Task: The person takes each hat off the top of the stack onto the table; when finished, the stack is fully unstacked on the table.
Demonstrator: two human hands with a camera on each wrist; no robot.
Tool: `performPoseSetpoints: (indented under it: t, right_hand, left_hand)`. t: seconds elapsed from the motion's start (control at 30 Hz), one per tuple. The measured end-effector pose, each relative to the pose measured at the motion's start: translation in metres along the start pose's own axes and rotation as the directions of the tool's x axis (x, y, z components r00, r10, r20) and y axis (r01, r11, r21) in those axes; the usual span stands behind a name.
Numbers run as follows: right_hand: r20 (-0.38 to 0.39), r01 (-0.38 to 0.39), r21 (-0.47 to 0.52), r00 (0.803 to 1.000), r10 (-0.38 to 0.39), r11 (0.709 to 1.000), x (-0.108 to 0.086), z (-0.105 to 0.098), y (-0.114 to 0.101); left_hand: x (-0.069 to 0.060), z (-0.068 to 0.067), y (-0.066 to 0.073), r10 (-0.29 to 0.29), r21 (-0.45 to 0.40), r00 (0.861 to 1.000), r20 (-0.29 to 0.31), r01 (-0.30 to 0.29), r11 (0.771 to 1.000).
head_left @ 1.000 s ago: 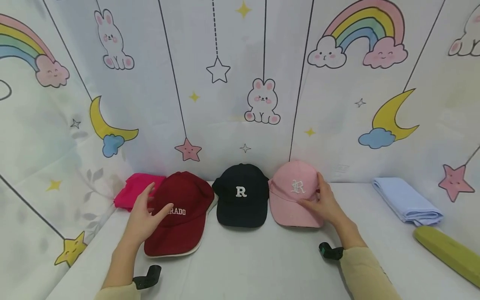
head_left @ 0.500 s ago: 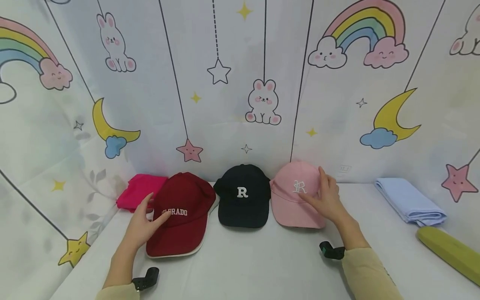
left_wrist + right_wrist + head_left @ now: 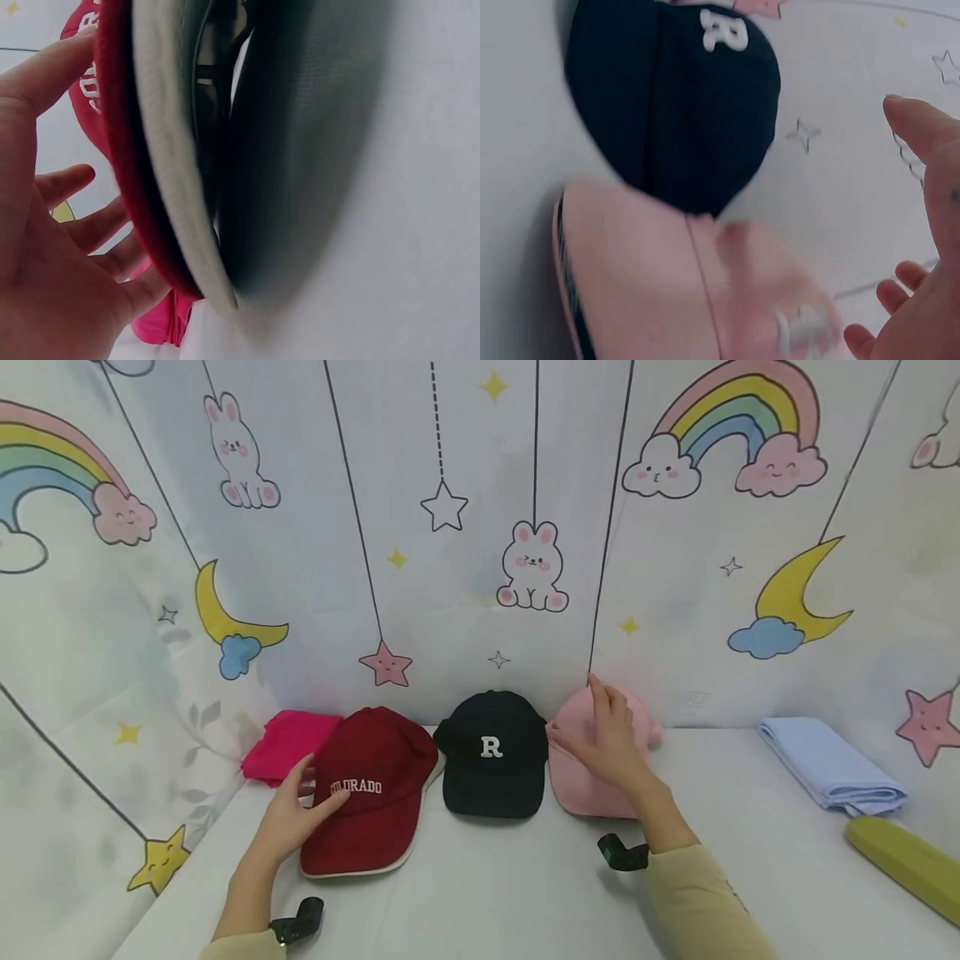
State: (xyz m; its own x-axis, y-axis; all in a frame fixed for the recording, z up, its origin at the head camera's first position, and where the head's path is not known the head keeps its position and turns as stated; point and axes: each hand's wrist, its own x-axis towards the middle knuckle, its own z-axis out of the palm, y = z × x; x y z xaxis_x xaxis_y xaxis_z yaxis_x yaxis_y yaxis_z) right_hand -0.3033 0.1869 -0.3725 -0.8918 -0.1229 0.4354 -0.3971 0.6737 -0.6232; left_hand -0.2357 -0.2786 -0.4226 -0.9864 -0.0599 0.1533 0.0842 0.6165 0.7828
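Note:
Three caps stand in a row on the white table in the head view. At the left end of the row, my left hand [image 3: 285, 822] is at the side of the dark red cap [image 3: 371, 831], thumb across its lettering and fingers loosely bent. Whether it touches the cap I cannot tell. In the left wrist view, the pale underside edge of the brim [image 3: 169, 150] shows beside the hand. A black cap [image 3: 495, 789] with a white R sits in the middle. My right hand [image 3: 611, 747], fingers spread, is over the pink cap [image 3: 581, 789], hiding its emblem; the right wrist view shows the hand [image 3: 934, 311] apart from it.
Behind the red cap lies a bright pink cloth item [image 3: 288, 745]. Folded light blue fabric [image 3: 832, 768] rests at the right, with a long green object [image 3: 903, 864] in front of it. A printed curtain [image 3: 465, 610] hangs along the back.
My right hand has left the right side of the pink cap and moved left and slightly up, in front of it. The left hand stays by the red cap. The head view has shifted slightly.

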Motion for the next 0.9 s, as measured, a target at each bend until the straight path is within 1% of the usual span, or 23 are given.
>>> performPoseSetpoints:
  t: [0.17, 0.3, 0.43, 0.57, 0.67, 0.8, 0.9]
  right_hand:
    - [0.006, 0.068, 0.068, 0.998, -0.069, 0.995, 0.008, 0.026, -0.026]
    - [0.033, 0.097, 0.103, 0.994, -0.101, 0.99, 0.013, 0.047, -0.043]
    - [0.068, 0.088, 0.14, 0.993, -0.098, 0.986, 0.014, 0.066, -0.06]
    - [0.111, 0.079, 0.164, 0.989, -0.098, 0.983, 0.014, 0.084, -0.077]
    - [0.138, 0.085, 0.173, 0.984, -0.109, 0.981, 0.016, 0.099, -0.088]
    - [0.182, 0.08, 0.234, 0.975, -0.125, 0.969, 0.016, 0.118, -0.1]
    - [0.222, 0.061, 0.299, 0.966, -0.132, 0.952, 0.015, 0.132, -0.109]
  left_hand:
    - [-0.001, -0.001, 0.0, -0.007, 0.004, 1.0, 0.006, 0.007, 1.0]
    - [-0.002, -0.002, 0.0, -0.043, 0.01, 0.999, 0.033, 0.042, 0.999]
    - [-0.002, -0.001, -0.001, -0.049, 0.019, 0.997, 0.055, 0.048, 0.999]
    - [-0.001, -0.001, -0.002, -0.041, 0.032, 0.997, 0.06, 0.039, 0.999]
    - [-0.002, -0.003, -0.003, -0.049, 0.038, 0.997, 0.066, 0.046, 0.998]
    - [-0.003, -0.004, -0.002, -0.057, 0.044, 0.994, 0.089, 0.054, 0.998]
    - [-0.003, -0.006, -0.001, -0.058, 0.054, 0.993, 0.106, 0.053, 0.997]
